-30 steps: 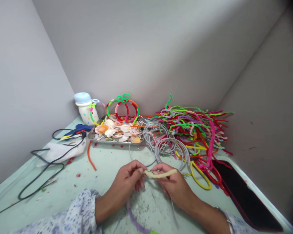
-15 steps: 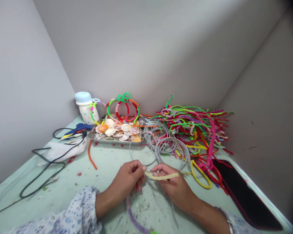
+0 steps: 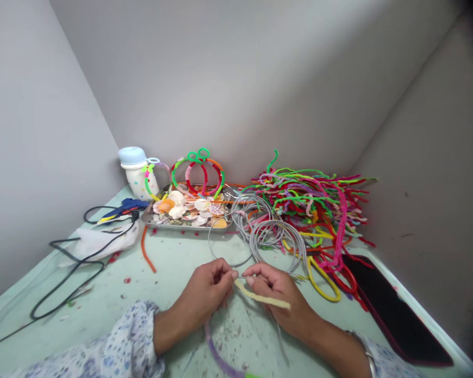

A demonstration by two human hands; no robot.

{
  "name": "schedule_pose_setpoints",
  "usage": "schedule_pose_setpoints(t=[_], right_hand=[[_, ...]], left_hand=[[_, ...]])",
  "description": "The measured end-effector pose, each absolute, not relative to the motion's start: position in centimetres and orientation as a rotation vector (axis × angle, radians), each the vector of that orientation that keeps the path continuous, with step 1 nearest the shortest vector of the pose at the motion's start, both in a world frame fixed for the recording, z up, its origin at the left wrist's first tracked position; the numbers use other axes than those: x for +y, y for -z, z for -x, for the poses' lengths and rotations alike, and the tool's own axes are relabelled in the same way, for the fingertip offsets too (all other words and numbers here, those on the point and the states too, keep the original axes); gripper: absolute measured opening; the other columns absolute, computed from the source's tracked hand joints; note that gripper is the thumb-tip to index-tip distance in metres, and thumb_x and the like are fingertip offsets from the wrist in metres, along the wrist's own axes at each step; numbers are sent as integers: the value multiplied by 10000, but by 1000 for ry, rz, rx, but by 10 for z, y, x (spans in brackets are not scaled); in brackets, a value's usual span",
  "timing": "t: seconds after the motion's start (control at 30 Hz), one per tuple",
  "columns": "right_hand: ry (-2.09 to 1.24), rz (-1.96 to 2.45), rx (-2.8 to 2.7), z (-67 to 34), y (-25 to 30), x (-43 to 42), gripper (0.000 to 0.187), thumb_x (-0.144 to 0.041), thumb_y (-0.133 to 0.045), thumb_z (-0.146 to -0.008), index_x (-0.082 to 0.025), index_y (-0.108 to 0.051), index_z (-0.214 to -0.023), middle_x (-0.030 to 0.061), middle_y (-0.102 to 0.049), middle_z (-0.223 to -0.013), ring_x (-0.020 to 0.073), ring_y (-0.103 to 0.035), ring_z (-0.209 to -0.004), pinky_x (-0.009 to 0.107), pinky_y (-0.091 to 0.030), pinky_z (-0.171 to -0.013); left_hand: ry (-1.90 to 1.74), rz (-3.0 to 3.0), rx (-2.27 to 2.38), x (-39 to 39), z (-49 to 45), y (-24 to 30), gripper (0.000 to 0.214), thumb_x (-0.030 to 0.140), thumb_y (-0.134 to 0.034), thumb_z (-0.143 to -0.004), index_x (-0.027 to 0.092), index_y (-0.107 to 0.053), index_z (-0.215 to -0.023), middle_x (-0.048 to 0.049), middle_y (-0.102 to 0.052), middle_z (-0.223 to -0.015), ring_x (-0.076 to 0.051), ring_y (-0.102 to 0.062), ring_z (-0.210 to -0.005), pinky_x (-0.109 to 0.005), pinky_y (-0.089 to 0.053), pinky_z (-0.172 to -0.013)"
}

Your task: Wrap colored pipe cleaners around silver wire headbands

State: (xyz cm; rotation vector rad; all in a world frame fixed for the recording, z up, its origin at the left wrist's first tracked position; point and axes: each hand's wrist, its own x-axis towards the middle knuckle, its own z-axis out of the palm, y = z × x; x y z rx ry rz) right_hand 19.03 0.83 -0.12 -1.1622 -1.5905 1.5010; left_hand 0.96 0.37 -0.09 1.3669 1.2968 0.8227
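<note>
Pale yellow pipe cleaner (image 3: 262, 298), seen from the head camera, is held low over the green tabletop (image 3: 169, 262). The fingers of the left hand (image 3: 207, 291) and right hand (image 3: 279, 299) are closed, pinching its near end where they meet. Its free end, level a moment ago, now slants down across the right hand, probably from a twist at the pinch. A thin wire hoop (image 3: 209, 242) lies just beyond.

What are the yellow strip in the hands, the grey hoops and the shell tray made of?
Yellow strip, pinched between left hand and right hand: fuzzy and bent, likely chenille over wire. Grey hoops: thin, smooth, matte, hold their curve; plastic or coated metal, unclear. Tray: bright reflective rim, probably stainless steel.
</note>
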Motion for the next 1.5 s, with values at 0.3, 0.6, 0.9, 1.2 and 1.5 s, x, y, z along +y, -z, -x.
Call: schedule_pose_setpoints(t=[0.3,0.6,0.9,1.2,1.5], right_hand=[[-1448,1191,-1623,-190,2,10,192,-351,-528,-871,-177,-606,-888,-94,-368,-460,79,-317,-412,194,-256,-415],[-1455,1191,-1602,-189,0,9,197,-362,-530,-864,-179,-599,-891,-93,-367,-463,79,-318,-410,191,-259,-406],[-1441,1211,-1632,-190,-1,10,222,-398,-529,-864,-193,-612,-881,-86,-376,-460,83,-317,-404,195,-259,-411],[-1440,1196,-1659,-190,-2,9,204,-371,-520,-874,-188,-610,-880,-84,-355,-479,82,-304,-430,196,-236,-413],[-1424,1197,-1651,-190,-2,9,193,-353,-516,-882,-182,-606,-885,-86,-349,-481,80,-314,-429,192,-249,-410]], left_hand=[[-804,-1582,1376,1,-8,-1,243,376,-493,-868,173,-563,-755,50,-476,-537,-103,-449,-463,-200,-329,-466],[-812,-1570,1331,1,-6,-4,231,369,-502,-858,164,-573,-780,41,-481,-563,-112,-457,-491,-201,-317,-465],[-802,-1735,1392,0,-4,-2,201,323,-486,-870,182,-585,-767,20,-538,-567,-128,-460,-506,-210,-318,-493],[-730,-1971,1435,-2,-3,-5,200,277,-437,-899,181,-578,-795,-31,-629,-698,-167,-538,-639,-244,-360,-597],[-752,-1953,1403,-3,-3,-5,161,271,-459,-896,177,-571,-828,-10,-594,-667,-151,-514,-614,-230,-354,-563]])
